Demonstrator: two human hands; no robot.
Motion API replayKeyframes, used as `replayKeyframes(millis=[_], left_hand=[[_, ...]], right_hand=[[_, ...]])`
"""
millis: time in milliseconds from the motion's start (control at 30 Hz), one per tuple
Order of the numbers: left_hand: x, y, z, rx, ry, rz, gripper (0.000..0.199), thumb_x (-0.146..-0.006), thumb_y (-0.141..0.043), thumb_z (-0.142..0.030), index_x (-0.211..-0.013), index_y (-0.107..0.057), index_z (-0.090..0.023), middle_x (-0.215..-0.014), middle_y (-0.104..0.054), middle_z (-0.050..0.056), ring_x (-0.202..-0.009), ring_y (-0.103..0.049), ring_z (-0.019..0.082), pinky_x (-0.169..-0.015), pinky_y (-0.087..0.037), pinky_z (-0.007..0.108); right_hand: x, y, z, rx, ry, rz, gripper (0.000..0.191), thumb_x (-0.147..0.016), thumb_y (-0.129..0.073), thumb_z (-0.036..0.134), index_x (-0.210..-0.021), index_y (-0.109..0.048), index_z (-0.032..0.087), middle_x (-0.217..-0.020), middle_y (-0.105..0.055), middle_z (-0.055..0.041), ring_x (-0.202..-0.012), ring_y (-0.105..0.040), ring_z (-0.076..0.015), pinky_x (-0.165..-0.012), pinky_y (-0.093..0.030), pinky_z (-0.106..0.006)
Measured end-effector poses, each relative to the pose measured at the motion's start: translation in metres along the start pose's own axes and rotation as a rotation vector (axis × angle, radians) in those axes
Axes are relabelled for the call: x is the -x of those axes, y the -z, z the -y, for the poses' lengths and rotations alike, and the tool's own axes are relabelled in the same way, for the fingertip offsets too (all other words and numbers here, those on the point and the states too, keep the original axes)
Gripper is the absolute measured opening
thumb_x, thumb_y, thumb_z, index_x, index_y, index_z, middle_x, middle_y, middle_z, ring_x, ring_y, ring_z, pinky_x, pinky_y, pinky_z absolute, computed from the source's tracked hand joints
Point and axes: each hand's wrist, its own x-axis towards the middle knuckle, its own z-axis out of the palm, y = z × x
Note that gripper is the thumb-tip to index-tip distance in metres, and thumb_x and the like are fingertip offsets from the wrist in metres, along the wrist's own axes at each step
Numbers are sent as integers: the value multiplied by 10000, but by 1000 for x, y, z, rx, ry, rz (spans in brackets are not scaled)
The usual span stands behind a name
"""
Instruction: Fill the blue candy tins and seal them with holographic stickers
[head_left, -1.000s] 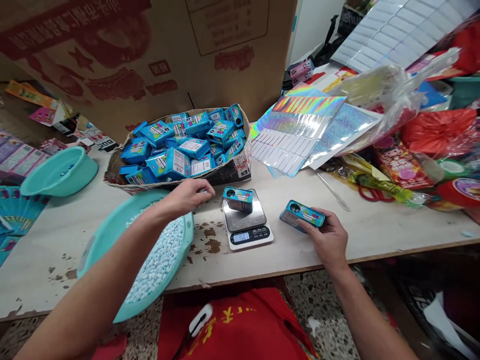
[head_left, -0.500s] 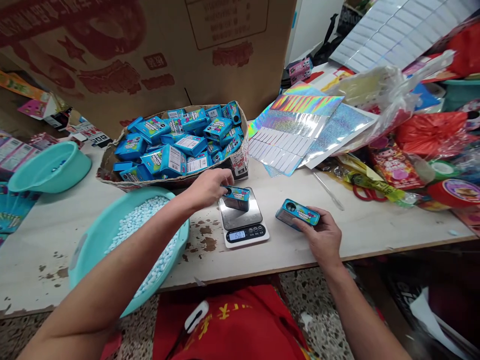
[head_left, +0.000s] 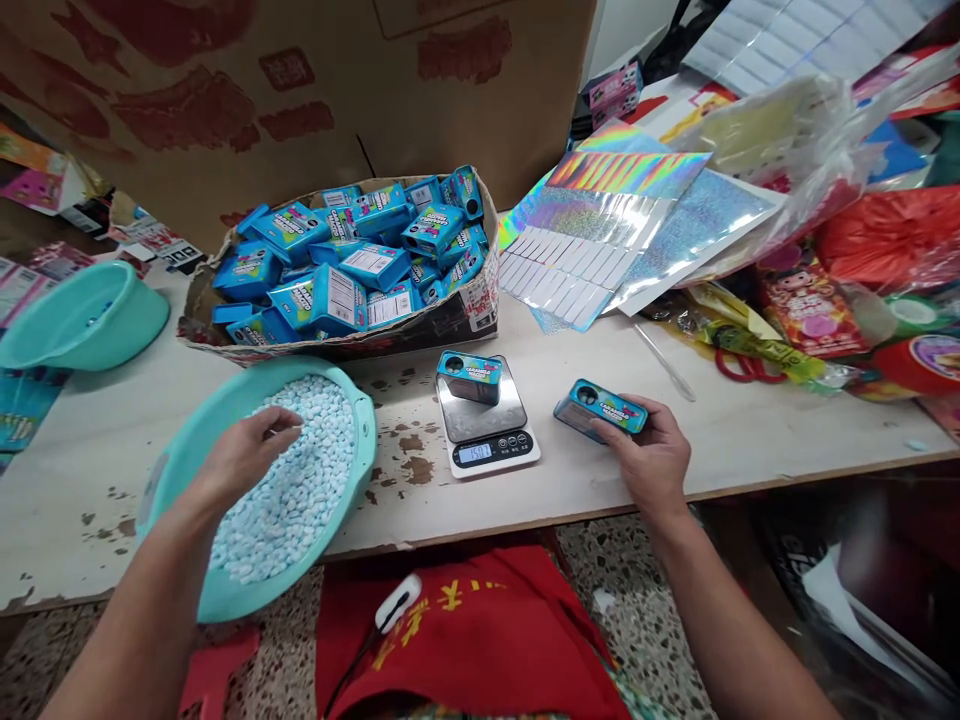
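My left hand (head_left: 251, 450) is over the large teal basin (head_left: 365, 425), its fingers pinched close above the pale blue candies (head_left: 300, 510); what it holds, if anything, is too small to make out. A blue candy box (head_left: 470, 376) stands on the metal plate of a small digital scale (head_left: 495, 452), whose display is lit. To the right of the scale, my right hand (head_left: 652, 450) grips a second blue box (head_left: 600, 408) by its right end, with the round black hole facing up.
Behind the basin, a cut-down carton (head_left: 337, 350) is piled with blue boxes. A smaller teal bowl (head_left: 127, 325) sits at the left. Shiny sticker sheets (head_left: 592, 230), a plastic stick (head_left: 665, 362), red scissors (head_left: 746, 367) and wrapped packets lie to the right.
My left hand has left the box on the scale and moved left and down to the candies in the basin. My right hand still holds its box. The view has shifted slightly.
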Motion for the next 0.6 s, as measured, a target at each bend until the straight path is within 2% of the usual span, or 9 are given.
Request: replayKeyframes(millis=[100,200,300,367,467,600], left_hand=[[6,-12,18,-30,3,36,343,-720,-476,-443,-913,-613,-194,-923,-671,55,-811,-605,243,-705,-451,325],[9,-21,22,-53,15,84,415,-715,-479,-493,-982,-620,-209,-1057,-650,72,-883,-609,258,-736,-462,327],[10,-27,22,-103,-43,165,492,-716,-487,-563,-1033,-623,-211,-1136,-621,88,-955,-591,272,-764,-457,323],[11,-27,21,-131,-85,209,457,-735,-476,-555,-989,-629,-208,-1077,-643,85,-937,-591,269,-761,-448,319],[14,-21,17,-157,-84,256,379,-756,-460,-519,-904,-631,-214,-873,-675,56,-797,-604,252,-688,-434,315],[17,-12,18,-134,47,125,361,-752,-469,-507,-906,-645,-231,-751,-671,24,-686,-597,234,-629,-426,310]], right_hand=[[0,-1,0,1,6,-1,467,-583,-801,357,-973,-610,185,-865,-631,-17,-761,-609,-165,-725,-529,-333],[0,-1,-2,-20,11,2,469,-580,-805,346,-974,-609,184,-868,-631,-16,-768,-606,-162,-730,-524,-326],[0,-2,-2,-38,7,3,467,-581,-803,347,-973,-610,184,-875,-632,-16,-781,-607,-164,-745,-521,-330],[0,-2,-2,-31,4,-2,466,-583,-801,361,-971,-610,186,-879,-632,-18,-784,-609,-169,-749,-521,-336],[1,-2,-2,-21,-8,-3,474,-582,-799,375,-972,-607,188,-878,-632,-19,-781,-610,-173,-751,-523,-343],[0,-2,-2,-14,-5,-2,472,-580,-801,372,-969,-607,189,-867,-627,-17,-767,-604,-168,-739,-523,-338]])
